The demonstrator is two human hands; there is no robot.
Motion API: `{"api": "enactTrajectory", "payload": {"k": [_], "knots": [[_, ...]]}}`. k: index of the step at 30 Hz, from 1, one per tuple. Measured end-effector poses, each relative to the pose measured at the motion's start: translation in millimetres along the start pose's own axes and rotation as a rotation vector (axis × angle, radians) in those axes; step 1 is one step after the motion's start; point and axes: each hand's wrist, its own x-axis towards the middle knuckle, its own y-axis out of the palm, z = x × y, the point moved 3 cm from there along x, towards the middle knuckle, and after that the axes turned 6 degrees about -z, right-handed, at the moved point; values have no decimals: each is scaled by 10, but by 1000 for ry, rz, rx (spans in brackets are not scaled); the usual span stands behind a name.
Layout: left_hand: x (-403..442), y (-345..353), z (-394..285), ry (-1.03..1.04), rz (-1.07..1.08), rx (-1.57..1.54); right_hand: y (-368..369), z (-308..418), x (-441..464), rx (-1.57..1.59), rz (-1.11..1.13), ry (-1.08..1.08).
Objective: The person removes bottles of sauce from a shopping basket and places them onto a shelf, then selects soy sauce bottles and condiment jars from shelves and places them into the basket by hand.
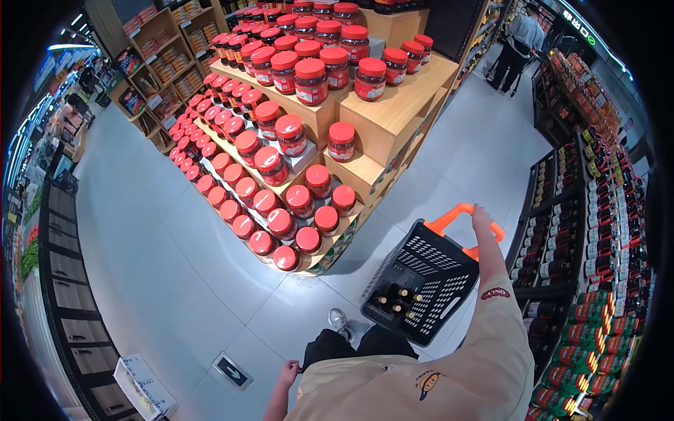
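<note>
My right hand (481, 219) is wrapped around the orange handle (448, 219) of a black plastic shopping basket (449, 263). Low in the basket stand several dark bottles (397, 309) with gold-coloured tops. The basket is beside my right leg, its bottom hidden from me. At my other side my left hand (288, 371) hangs low near my black shorts (330, 349). Its fingers are curled, and anything inside them is too small to make out. Ahead of me rises a stepped wooden display of red-lidded jars (311, 81).
The display's corner (309, 272) juts into the grey tiled floor (189, 281). Shelves of bottles (558, 238) line the right side. Cabinets (74, 309) and a white box (144, 386) are on the left. A person (519, 49) stands in the far aisle.
</note>
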Motion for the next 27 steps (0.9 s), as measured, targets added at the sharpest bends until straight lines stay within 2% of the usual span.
{"api": "enactTrajectory", "payload": {"k": [4,6,9,11,13,15,19,22,24,27], "knots": [[-51,-53,1,-64,-25,83,19,-171,281,77,-55,-5],[2,-98,-83,-166,-74,108,10,-182,519,98,-80,15],[250,-53,-310,-158,-86,195,9,-202,765,79,-69,18],[535,103,-534,-32,-110,222,5,-234,887,77,-101,30],[712,355,-1055,129,-96,241,-30,-262,976,72,-136,39],[823,694,-1699,277,-55,190,-103,-283,947,69,-193,-21],[657,1259,-3157,561,-80,375,44,-346,1193,47,-246,-108],[538,1512,-4041,740,-115,228,-66,-362,1256,56,-275,-77],[515,1608,-4528,852,-138,96,16,-416,1422,58,-142,-99],[438,1662,-5256,1031,-189,22,-601,-205,904,79,-143,-41]]}}
